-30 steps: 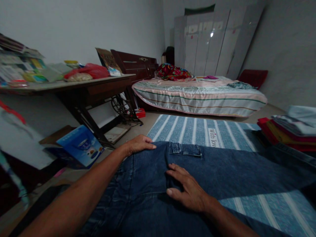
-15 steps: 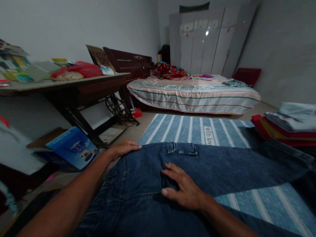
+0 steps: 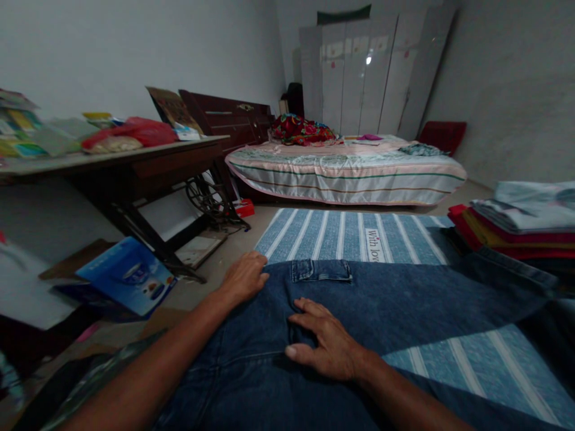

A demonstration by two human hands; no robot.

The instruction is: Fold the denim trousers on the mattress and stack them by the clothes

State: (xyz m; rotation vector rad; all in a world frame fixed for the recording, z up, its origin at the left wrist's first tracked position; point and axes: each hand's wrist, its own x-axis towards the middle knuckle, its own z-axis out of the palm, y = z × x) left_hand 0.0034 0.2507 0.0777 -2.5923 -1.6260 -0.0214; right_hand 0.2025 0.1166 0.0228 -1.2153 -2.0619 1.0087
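Note:
Dark blue jeans (image 3: 404, 299) with a flap pocket (image 3: 321, 270) lie spread out before me, their legs running to the right. My left hand (image 3: 245, 278) is at their far left edge, fingers curled over the denim beyond the pocket and the thumb on the near side; its fingertips are partly hidden. Flat on the denim just below the pocket rests my right hand (image 3: 330, 341), fingers spread and holding nothing. Beneath the jeans is a blue-and-white striped mat (image 3: 309, 233).
A stack of folded clothes (image 3: 516, 230) sits at the mat's right. To the left stand a sewing-machine table (image 3: 179, 152) with bags on top and a blue carton (image 3: 135, 275) on the floor. Behind are a bed (image 3: 341, 173) and a wardrobe (image 3: 353, 78).
My left hand has moved right and inward along the jeans' far edge, its fingers going from outstretched to curled. My right hand stays on the denim. The view has shifted slightly.

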